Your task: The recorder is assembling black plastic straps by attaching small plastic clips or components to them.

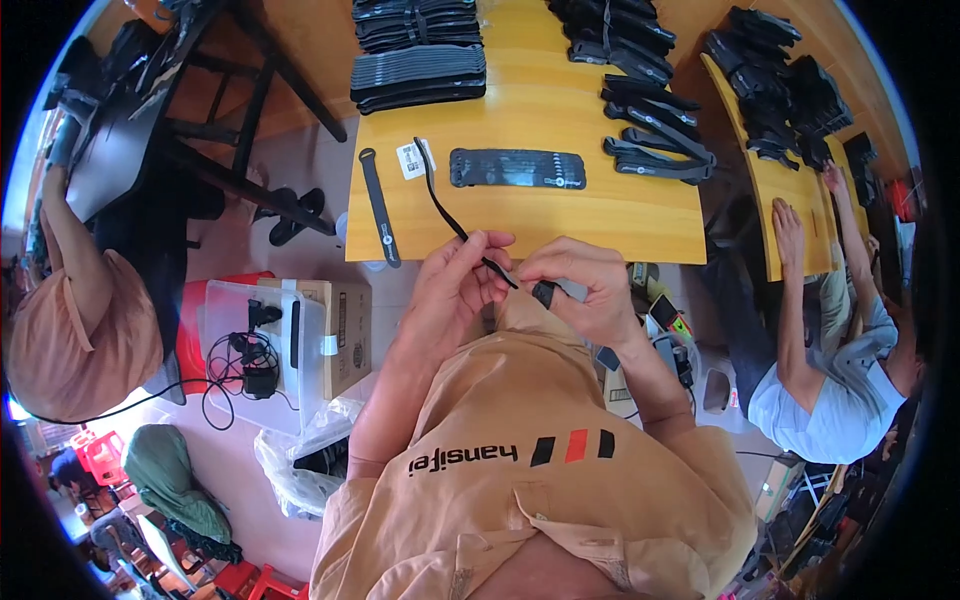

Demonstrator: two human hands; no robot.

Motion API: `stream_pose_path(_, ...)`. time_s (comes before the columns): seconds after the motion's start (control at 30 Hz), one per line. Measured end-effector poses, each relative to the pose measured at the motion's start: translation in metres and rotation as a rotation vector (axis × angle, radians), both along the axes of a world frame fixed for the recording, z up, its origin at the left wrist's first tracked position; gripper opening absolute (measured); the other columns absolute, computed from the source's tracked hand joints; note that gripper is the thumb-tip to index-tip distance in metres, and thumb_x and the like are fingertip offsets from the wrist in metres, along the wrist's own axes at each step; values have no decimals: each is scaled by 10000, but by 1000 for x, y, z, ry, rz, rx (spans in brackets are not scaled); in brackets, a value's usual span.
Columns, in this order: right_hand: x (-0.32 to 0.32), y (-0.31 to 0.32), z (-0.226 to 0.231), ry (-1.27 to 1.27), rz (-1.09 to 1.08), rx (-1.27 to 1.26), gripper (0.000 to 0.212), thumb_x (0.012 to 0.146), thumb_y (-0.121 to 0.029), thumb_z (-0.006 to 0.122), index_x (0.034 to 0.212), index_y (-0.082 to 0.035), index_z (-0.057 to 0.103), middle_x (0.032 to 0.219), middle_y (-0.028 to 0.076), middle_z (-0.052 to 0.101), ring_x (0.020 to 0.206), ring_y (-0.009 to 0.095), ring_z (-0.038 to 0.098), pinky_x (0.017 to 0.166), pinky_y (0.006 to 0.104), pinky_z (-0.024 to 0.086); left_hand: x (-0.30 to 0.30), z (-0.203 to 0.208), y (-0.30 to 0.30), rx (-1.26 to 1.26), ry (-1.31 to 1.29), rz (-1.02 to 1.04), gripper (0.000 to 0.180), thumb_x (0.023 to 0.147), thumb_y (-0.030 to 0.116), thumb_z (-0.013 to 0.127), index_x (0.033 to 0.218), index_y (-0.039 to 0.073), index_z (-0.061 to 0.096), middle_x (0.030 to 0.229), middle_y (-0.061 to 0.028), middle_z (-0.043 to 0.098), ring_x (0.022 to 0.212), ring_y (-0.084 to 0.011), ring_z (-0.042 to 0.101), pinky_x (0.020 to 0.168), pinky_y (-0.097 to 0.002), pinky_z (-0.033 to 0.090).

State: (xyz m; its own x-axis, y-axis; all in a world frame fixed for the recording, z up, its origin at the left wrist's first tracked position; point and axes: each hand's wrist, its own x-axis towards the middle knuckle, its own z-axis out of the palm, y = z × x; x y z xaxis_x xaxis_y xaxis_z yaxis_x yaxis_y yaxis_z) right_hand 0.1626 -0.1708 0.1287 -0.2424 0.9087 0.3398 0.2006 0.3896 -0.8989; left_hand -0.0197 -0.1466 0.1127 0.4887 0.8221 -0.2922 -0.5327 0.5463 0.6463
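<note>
My left hand [458, 278] is closed round a narrow black strap [436, 193]. One end of the strap reaches up over the table by a white label [411, 159], and the other pokes out between my hands. To its right, my right hand [590, 285] is pinched close to that end. A small black piece [544, 292] shows at its fingers; whether it is held or worn on a finger I cannot tell. On the table, a single black strap [379, 208] with a looped end lies left of the label. A flat row of black straps [517, 169] lies to the right.
Stacks of black straps [418, 78] and more bundles [655, 130] lie along the far side of the yellow table [560, 228]. A clear plastic bin [222, 330] with cables stands at left beside a cardboard box [350, 335]. People sit at tables on both sides.
</note>
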Motion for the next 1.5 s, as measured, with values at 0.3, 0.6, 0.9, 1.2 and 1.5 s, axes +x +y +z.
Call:
stream_pose_path(0.3,-6,-2,3,-80,-62,51,232,655,105,574,858,25,652,815,119,645,715,194,636,644,255,494,5,2,2,27,41,26,321,953,275,460,1063,-17,536,822,-37,571,685,-86,550,609,-206,456)
stream_pose_path(0.6,-15,-7,2,-96,-106,45,224,640,121,551,839,26,590,777,112,590,670,220,615,606,278,494,7,-2,-1,0,72,38,335,949,287,467,1008,-29,560,770,-46,576,619,-100,550,550,-218,449)
stream_pose_path(0.9,3,-29,-8,48,-196,-232,137,740,129,505,817,27,553,779,52,574,691,96,587,630,202,469,-15,18,-31,289,692,-217,247,897,219,560,857,-20,610,655,-31,586,566,-63,536,497,-194,421)
stream_pose_path(1.2,16,-48,-5,15,-195,-533,110,733,83,534,824,38,575,739,58,596,709,93,603,642,225,488,22,1,-50,341,615,-9,104,811,36,643,890,-13,596,768,-22,617,693,-62,576,620,-197,472)
stream_pose_path(1.5,-2,-35,-15,-42,-183,-410,146,703,83,516,835,53,570,759,70,572,721,96,582,647,219,481,24,-20,-47,158,505,117,99,806,-2,632,869,-29,562,771,-64,630,715,-98,618,643,-197,498)
